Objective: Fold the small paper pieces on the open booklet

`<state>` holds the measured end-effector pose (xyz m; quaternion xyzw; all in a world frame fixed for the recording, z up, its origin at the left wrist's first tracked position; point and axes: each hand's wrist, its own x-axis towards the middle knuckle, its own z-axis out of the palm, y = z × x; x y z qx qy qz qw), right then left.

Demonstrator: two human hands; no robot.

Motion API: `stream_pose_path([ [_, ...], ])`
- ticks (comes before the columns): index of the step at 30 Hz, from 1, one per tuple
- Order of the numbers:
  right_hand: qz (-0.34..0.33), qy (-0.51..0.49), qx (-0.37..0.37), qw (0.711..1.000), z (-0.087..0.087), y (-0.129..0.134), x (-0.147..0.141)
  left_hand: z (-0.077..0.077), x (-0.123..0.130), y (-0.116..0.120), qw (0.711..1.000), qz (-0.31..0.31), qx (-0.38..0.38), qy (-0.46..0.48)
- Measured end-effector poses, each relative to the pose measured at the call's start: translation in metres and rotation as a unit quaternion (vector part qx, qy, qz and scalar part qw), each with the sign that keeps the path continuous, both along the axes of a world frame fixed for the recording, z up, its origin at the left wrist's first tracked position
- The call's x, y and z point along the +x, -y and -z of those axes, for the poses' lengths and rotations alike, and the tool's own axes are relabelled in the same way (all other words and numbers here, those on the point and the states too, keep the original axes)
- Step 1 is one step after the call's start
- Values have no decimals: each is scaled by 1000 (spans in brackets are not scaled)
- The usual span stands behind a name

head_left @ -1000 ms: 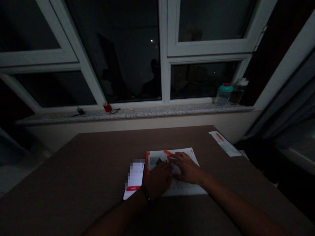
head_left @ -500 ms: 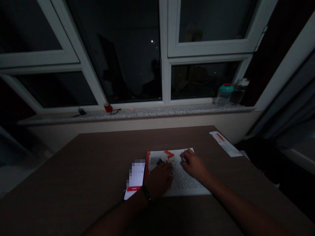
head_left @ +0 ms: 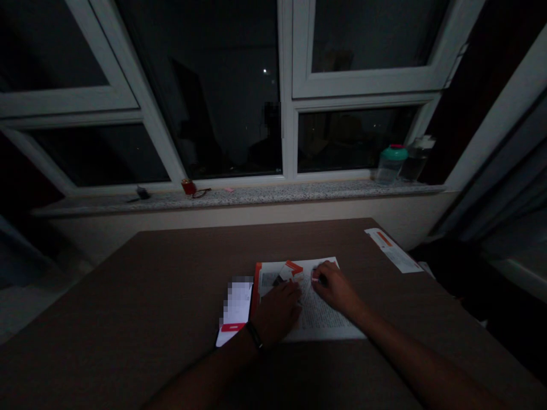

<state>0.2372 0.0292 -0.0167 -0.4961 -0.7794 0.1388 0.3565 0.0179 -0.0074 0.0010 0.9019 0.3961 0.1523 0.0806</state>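
While a lit phone (head_left: 240,302) lies at left, the left hand (head_left: 278,310) rests on a printed sheet (head_left: 322,319), fingers loosely extended over the near end of an orange-and-white card (head_left: 289,270); the right hand (head_left: 332,285), at the sheet's far right, curls its fingers closely around a small, unclear object (head_left: 315,278); farther right lies a paper strip (head_left: 394,251).

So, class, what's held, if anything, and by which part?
Right hand seems to pinch something small, held part unclear; left hand rests on the paper.

The printed page (head_left: 325,319) is matt paper, the worktop (head_left: 149,296) matt wood-grain. The sill (head_left: 273,195) looks like speckled stone, the bottle (head_left: 388,172) clear plastic.
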Motion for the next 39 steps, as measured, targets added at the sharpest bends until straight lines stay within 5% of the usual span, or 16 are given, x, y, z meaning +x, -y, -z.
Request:
stream_pose_path([
  [25, -114, -43, -31, 992, -1, 6, -21, -7, 0, -2, 1000, -3, -25, 7],
  [39, -31, -80, 2, 996, 7, -1, -20, -3, -1, -5, 1000, 6, -13, 5],
])
